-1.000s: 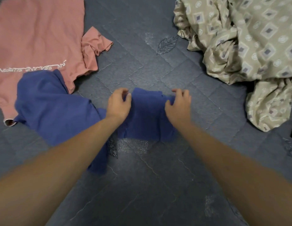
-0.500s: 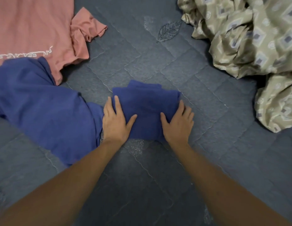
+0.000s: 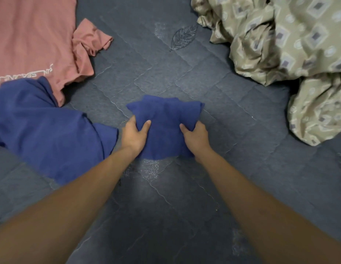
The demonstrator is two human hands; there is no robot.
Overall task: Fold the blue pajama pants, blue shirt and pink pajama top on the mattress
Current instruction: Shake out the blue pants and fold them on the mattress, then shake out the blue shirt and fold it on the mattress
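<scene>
Folded blue garment point(image 3: 165, 119) is gripped at its side edges between left hand point(image 3: 134, 133) and right hand point(image 3: 197, 137) on the mattress point(image 3: 165, 206); both edges should be lifted evenly so layers stay aligned.

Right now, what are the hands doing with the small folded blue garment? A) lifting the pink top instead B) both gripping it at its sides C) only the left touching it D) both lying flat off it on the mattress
B: the left hand and right hand each curl thumb and fingers around a side of the folded blue garment.
</scene>
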